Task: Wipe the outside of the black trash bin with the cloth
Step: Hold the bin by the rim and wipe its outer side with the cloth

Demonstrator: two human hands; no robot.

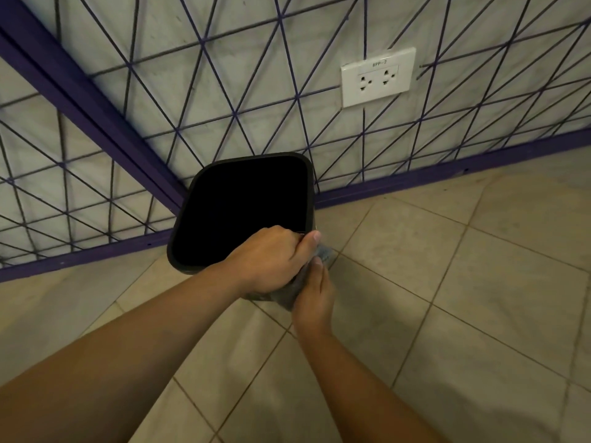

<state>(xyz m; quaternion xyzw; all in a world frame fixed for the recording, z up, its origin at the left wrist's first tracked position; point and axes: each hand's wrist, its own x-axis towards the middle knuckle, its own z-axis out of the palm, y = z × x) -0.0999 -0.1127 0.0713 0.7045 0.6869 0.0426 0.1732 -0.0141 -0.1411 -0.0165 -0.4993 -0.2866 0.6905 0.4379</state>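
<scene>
The black trash bin stands on the tiled floor in the corner, seen from above with its dark inside open to view. My left hand grips the bin's near right rim, fingers curled over the edge and thumb outside. A grey cloth lies against the bin's near outer side, just below that hand. My right hand holds the cloth against the bin's side. Most of the bin's near wall is hidden behind my hands.
Two walls with a dark triangular line pattern and purple skirting meet behind the bin. A white double socket sits on the right wall. Beige floor tiles spread to the right and front.
</scene>
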